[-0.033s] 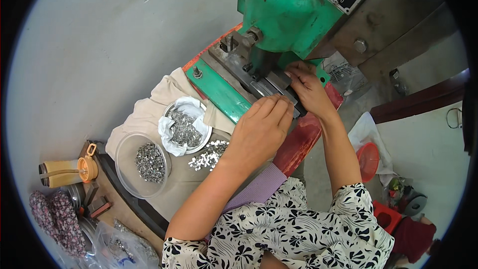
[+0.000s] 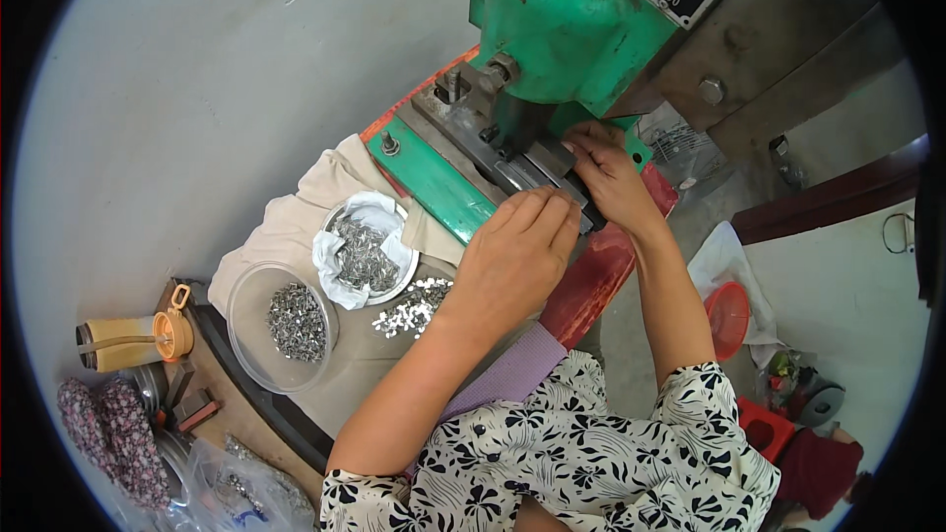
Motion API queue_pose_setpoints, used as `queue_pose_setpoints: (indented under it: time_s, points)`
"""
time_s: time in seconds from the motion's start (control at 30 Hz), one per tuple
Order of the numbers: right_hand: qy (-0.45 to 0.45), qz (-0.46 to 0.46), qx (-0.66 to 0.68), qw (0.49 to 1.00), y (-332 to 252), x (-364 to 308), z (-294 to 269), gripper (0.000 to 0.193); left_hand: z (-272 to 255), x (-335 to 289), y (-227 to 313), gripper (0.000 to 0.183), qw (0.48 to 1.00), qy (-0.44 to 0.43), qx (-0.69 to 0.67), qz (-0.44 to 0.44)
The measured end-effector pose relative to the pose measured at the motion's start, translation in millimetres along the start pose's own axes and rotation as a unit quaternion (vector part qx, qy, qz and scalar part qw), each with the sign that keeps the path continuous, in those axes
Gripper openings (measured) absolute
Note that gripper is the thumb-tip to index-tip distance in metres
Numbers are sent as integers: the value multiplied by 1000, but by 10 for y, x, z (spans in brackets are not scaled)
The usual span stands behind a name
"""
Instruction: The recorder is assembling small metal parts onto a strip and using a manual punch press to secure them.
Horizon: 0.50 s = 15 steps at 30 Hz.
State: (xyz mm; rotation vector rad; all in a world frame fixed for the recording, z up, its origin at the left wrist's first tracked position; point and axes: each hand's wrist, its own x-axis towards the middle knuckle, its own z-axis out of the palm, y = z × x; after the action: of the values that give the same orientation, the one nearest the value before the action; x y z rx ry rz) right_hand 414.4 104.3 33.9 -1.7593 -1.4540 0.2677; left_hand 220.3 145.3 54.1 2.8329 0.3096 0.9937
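"Where are the hands?"

"Both at the metal block (image 2: 520,173), under the head of the green machine (image 2: 552,30); the left hand (image 2: 522,254) is at its near end, the right hand (image 2: 616,182) beside its right side."

"How are the fingers set?"

"The left ones lie pressed together, bent down with the tips at the block; whether they pinch a small part, I cannot tell; the right ones are bent, thumb close to them; what they pinch, if anything, is too hidden to tell."

"And what lies about?"

"Left of the machine, a clear tub (image 2: 242,340) holds grey metal bits (image 2: 298,323); just beside it, a white bowl (image 2: 413,268) lined with a white cloth (image 2: 345,293) holds thin silvery bits (image 2: 367,254); near both, shiny flat pieces (image 2: 407,313) lie loose; a beige cloth (image 2: 258,244) spreads under the lot."

"Anything closer to the person?"

"A purple pad (image 2: 507,371), next to the red bench (image 2: 596,284); a bottle with an orange lid (image 2: 173,335) is well apart, far left."
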Motion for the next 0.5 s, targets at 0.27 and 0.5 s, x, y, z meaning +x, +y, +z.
queue_pose_setpoints:
  time_s: [0.27,0.5]
  points:
    - [-38,63,169,983,54,-1,-35,19,-26,9,-2,36,998,-21,-60,-25]
    - [0,4,32,999,141,-23,-12,23,-6,31,-14,36,994,-11,-99,-44]
